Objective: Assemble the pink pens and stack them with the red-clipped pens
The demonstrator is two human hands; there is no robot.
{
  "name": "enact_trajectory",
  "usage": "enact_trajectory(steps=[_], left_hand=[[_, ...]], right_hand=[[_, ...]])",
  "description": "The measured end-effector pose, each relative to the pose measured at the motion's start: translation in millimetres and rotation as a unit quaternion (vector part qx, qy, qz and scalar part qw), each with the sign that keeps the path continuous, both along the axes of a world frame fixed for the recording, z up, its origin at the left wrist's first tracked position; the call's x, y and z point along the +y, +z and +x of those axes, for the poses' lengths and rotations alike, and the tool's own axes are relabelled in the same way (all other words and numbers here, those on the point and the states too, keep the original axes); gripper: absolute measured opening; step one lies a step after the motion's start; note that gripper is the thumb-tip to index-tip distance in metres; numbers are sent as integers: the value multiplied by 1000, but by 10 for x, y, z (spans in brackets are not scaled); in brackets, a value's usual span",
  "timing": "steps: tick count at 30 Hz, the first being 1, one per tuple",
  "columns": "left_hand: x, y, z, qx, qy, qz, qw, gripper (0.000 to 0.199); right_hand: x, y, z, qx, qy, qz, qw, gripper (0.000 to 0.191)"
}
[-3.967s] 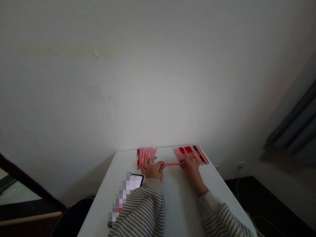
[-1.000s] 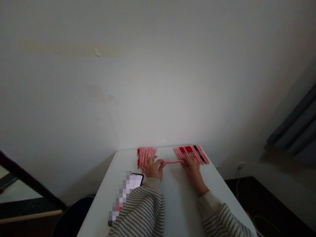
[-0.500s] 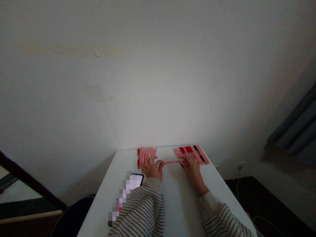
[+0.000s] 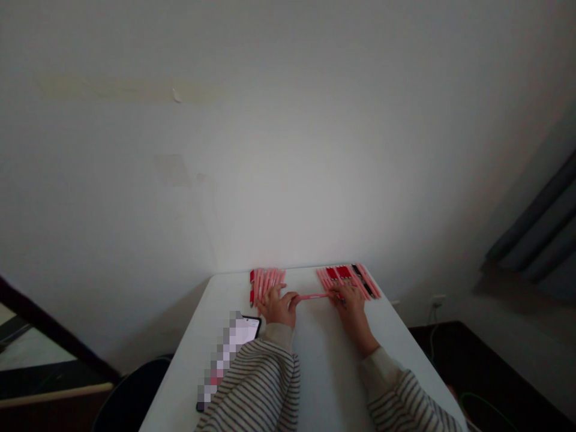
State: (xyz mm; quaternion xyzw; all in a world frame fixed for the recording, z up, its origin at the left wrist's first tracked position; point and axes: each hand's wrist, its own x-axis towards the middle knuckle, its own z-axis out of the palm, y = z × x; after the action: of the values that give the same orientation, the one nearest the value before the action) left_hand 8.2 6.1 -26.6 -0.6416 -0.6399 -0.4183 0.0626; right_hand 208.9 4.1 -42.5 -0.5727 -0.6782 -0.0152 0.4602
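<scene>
Between my two hands a slim pink pen (image 4: 314,296) is held level, crosswise over the white table. The fingertips of my left hand (image 4: 279,306) pinch its left end, and those of my right hand (image 4: 348,304) grip its right end. Just beyond my left hand lies a group of pink pens (image 4: 269,279), with red ones at its left side. Past my right hand is a second row of pens (image 4: 344,273), in pink, red and black. My hands partly cover the near ends of both groups.
A phone (image 4: 252,324) with a blurred screen lies on the white table (image 4: 330,372), left of my left forearm. The table's far edge is against a pale wall (image 4: 288,150). A dark round object (image 4: 130,399) stands left of the table, and a socket with a cable (image 4: 437,300) is at right.
The held pen has turned slightly about its length, so a pale mark now shows on it. My hands stay in nearly the same place.
</scene>
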Motion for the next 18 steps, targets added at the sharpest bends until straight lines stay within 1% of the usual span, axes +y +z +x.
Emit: enact_trajectory(steps=[4,9,18], left_hand=[[13,-11,-8,-4,-6,7,1000,5],[30,-28,-28,-10,-20,18,1000,8],[16,-5,-36,-21,-31,-3,999,7]], right_hand=[[-1,-16,7,-10,-7,-6,1000,20],[-4,-10,5,-22,-14,-21,999,19],[12,-40,13,-46,-32,-32,998,25]])
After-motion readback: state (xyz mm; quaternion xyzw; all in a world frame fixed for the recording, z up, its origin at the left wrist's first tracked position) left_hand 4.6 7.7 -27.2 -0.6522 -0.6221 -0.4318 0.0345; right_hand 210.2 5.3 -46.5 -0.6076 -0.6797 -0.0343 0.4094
